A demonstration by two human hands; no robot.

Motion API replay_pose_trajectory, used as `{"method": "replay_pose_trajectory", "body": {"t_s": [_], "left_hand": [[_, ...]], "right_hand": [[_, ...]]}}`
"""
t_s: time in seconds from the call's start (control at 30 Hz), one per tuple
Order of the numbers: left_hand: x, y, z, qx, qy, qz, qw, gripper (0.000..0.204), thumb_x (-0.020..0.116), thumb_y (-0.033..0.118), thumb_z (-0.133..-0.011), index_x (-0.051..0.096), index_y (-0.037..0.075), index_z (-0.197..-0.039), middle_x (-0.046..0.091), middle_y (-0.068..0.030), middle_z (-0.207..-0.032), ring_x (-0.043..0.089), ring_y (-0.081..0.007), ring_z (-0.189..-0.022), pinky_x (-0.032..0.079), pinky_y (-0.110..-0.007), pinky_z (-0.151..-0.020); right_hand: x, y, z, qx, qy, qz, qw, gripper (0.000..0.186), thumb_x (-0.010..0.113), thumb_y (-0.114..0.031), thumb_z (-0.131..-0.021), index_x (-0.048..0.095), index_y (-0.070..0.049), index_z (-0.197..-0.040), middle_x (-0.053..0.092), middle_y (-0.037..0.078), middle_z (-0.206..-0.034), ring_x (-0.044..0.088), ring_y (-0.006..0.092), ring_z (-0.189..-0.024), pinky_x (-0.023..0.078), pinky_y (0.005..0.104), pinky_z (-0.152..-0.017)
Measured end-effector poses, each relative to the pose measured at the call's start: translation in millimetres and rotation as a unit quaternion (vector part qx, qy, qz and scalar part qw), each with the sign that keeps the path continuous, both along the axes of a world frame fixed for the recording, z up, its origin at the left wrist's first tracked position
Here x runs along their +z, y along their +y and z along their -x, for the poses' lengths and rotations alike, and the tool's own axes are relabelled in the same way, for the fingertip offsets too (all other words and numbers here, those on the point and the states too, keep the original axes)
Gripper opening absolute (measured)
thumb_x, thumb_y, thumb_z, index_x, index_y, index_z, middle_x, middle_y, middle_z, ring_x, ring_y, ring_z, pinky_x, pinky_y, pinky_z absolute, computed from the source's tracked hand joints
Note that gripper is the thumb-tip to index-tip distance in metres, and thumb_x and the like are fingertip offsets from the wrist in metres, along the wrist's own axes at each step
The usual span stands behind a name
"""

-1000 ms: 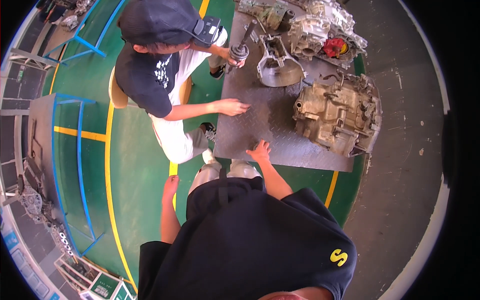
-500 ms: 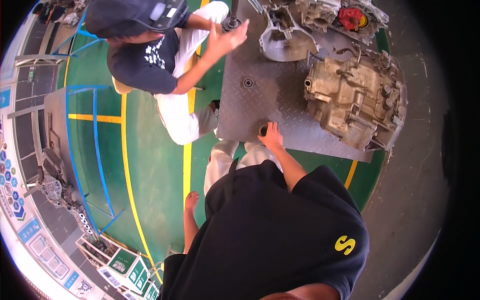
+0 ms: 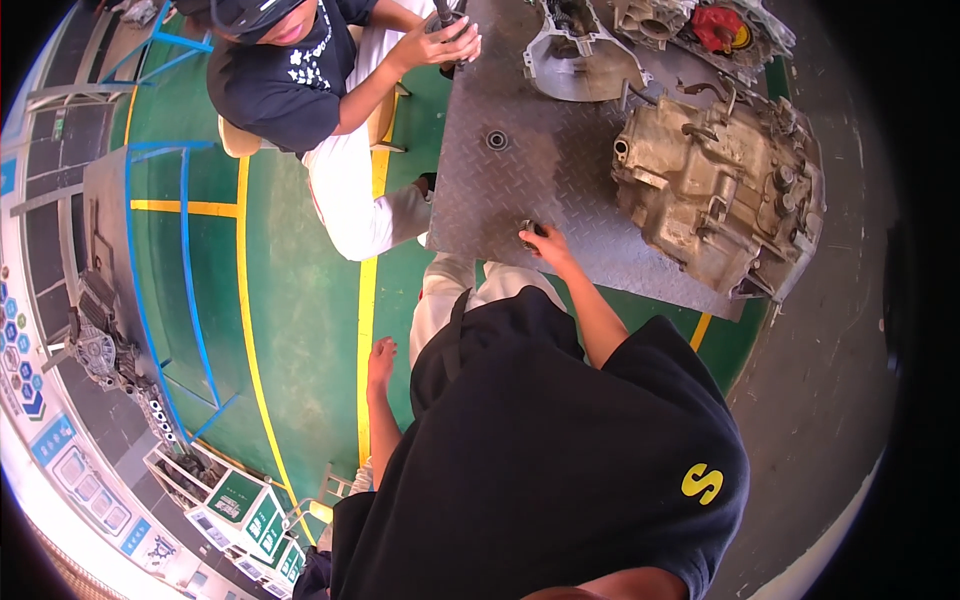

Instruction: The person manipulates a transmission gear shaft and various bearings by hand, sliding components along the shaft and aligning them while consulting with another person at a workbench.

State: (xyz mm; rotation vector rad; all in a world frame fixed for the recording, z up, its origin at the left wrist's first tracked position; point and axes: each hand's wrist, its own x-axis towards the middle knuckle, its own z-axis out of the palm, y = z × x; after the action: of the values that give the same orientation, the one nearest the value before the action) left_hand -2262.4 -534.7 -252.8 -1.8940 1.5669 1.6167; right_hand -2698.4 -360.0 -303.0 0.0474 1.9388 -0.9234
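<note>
My right hand (image 3: 546,247) is at the near edge of the steel-topped table (image 3: 570,190), its fingers closed round a small dark ring-shaped metal part (image 3: 530,231). The fingers hide some of that part. Low at my left side hangs my left hand (image 3: 381,362), over the green floor, with nothing in it and its fingers loosely apart. Beyond the right hand, a small bearing-like ring (image 3: 497,140) lies flat on the tabletop. To the right sits a large, dirty gearbox casing (image 3: 715,190), apart from my hand.
Across the table's left corner a seated co-worker's hands (image 3: 437,45) hold a dark shaft. An open bell-shaped housing (image 3: 580,75) and a red part (image 3: 717,28) among castings lie at the far side. A blue-framed stand (image 3: 188,270) is on the left.
My right hand now has its fingers round the dark ring, which looks more tilted than before. The co-worker's raised hand has come down onto the shaft. The view has shifted slightly.
</note>
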Motion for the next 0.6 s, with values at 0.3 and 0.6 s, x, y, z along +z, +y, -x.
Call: {"method": "replay_pose_trajectory", "body": {"t_s": [0.3,0.6], "left_hand": [[-13.2,27.4,-2.8,0.013,0.000,-0.018,1.000,0.040,0.052,0.033,-0.091,0.058,0.000,-0.113,0.063,-0.0082,-0.096,0.059,-0.0171,-0.085,0.046,-0.029,-0.078],[-1.7,4.0,30.9,-0.042,-0.002,-0.028,0.999,0.039,0.051,0.029,-0.092,0.056,-0.001,-0.117,0.063,-0.0102,-0.100,0.059,-0.0183,-0.090,0.047,-0.030,-0.082]], "right_hand": [[27.4,-14.3,7.8,0.156,0.223,-0.118,0.955,0.058,0.074,-0.037,-0.069,0.053,-0.005,-0.113,0.049,0.018,-0.119,0.058,0.0320,-0.102,0.050,0.0415,-0.082],[4.6,9.3,14.8,0.189,0.318,-0.189,0.910,0.062,0.078,-0.027,-0.066,0.046,-0.006,-0.115,0.043,0.014,-0.116,0.048,0.0351,-0.111,0.047,0.0458,-0.087]]}}
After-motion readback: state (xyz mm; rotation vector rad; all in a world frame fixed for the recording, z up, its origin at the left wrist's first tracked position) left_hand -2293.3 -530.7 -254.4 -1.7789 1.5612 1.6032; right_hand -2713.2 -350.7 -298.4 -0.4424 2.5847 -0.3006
